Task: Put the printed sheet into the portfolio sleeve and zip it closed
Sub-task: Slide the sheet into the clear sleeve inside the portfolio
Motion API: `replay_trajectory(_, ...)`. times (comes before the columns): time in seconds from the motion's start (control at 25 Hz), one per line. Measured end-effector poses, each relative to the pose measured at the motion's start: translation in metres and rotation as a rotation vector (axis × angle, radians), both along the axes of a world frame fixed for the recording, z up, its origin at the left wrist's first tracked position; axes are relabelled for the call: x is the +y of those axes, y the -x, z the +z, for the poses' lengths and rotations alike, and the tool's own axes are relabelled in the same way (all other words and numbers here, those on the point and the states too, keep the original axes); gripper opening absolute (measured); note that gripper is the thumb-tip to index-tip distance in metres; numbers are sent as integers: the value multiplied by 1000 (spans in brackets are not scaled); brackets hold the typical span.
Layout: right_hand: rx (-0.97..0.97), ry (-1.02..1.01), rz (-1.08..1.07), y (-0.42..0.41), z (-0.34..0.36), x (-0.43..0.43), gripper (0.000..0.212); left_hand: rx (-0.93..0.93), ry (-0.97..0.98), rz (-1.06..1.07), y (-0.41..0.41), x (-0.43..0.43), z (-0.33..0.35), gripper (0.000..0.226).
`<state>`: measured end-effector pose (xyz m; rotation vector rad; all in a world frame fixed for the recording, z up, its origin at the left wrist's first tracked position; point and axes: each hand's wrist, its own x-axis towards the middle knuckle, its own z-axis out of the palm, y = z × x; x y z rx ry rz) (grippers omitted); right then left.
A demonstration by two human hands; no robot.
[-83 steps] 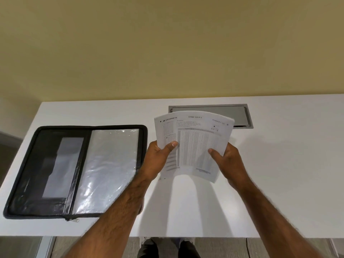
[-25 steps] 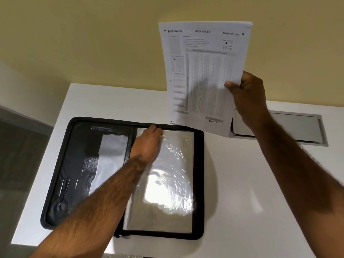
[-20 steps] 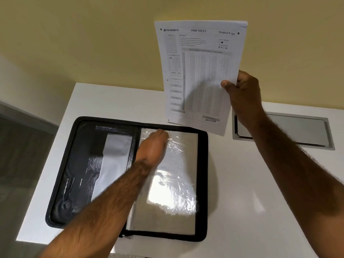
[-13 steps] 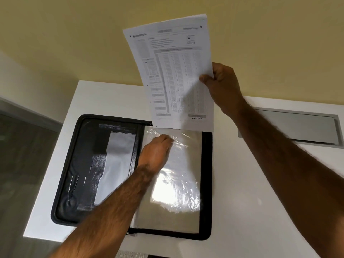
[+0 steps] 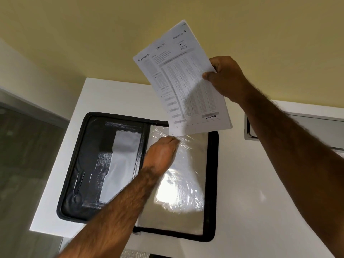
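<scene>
A black zip portfolio (image 5: 211,183) lies open on the white table, with clear plastic sleeves (image 5: 186,183) on its right half. My left hand (image 5: 161,155) pinches the top edge of the front sleeve near its left corner. My right hand (image 5: 226,78) grips the right edge of the printed sheet (image 5: 183,81) and holds it in the air, tilted. The sheet's lower left corner hangs just above my left fingers at the sleeve's top. Whether that corner is inside the sleeve cannot be told.
The white table (image 5: 251,202) ends at a yellow wall behind. A grey metal cable hatch (image 5: 316,127) is set into the table at the right, behind my right forearm. The table's left edge (image 5: 61,146) drops off to a dark floor.
My right hand has lowered the sheet and tilted it, bringing its bottom corner down to the sleeve's top edge. My left hand has stayed at the sleeve's top.
</scene>
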<state>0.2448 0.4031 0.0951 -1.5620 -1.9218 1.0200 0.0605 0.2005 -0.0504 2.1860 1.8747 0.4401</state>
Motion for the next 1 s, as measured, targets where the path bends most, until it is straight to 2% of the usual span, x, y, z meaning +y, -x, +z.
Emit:
replay_trajectory(0.08, -23, -18, -11, 1, 0, 1, 8, -2, -7, 10, 0, -1, 1, 21)
replay_trajectory(0.44, 53, -18, -72, -9, 7, 6, 22, -28, 65, 45, -2, 0, 4, 26)
replay_trajectory(0.76, -117, -69, 39, 11, -10, 5, 10, -15, 64, 60, -5, 5, 5, 28)
replay_trajectory(0.92, -66, -16, 62, 30, -20, 1, 30, -26, 84, 76, -7, 8, 3, 29)
replay_trajectory(1.0, -51, -1, 64, 37, -29, -1, 16, -41, 104, 99, -9, 10, 3, 29)
